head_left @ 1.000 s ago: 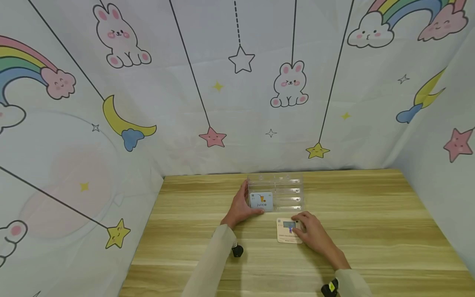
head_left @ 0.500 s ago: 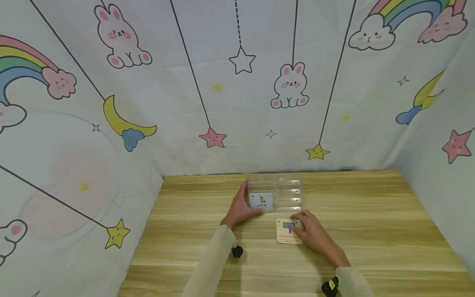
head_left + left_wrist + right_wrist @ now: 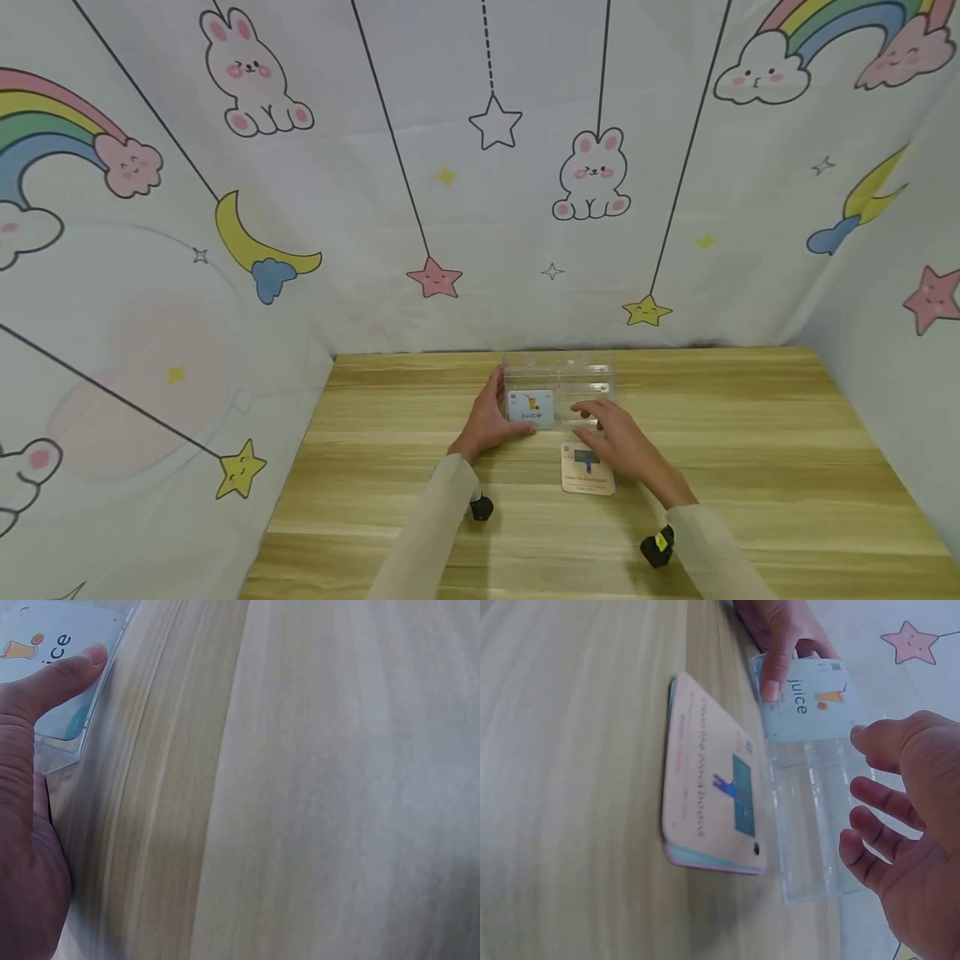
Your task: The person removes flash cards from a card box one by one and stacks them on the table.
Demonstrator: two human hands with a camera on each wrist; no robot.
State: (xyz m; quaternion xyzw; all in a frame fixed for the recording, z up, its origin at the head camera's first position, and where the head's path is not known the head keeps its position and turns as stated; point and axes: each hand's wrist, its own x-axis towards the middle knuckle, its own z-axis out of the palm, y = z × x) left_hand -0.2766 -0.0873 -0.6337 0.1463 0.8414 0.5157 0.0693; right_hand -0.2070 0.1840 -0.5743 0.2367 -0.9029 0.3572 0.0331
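A clear plastic box [image 3: 596, 387] with compartments stands toward the back of the table, a light-blue card [image 3: 810, 694] reading "juice" in its left half. My left hand [image 3: 487, 423] grips the box's left end. Its thumb [image 3: 67, 677] lies across the card's front edge, while most of the other fingers are hidden. A small stack of cream-faced cards [image 3: 712, 776] with rounded corners lies on the table in front of the box. Above and behind this stack hovers my right hand [image 3: 622, 442], fingers loosely bent and apart, holding nothing, close to the box's right half [image 3: 814, 825].
The wood-grain table [image 3: 750, 467] reaches back to a white cloth wall [image 3: 510, 208] printed with rabbits, stars and rainbows. Similar cloth hangs at both sides. A black wrist camera [image 3: 657, 547] sits under my right sleeve, another [image 3: 482, 507] under the left.
My right hand has let go of the card stack's right edge and moved up and slightly left toward the box. The left hand keeps its grip; the stack stays on the table.
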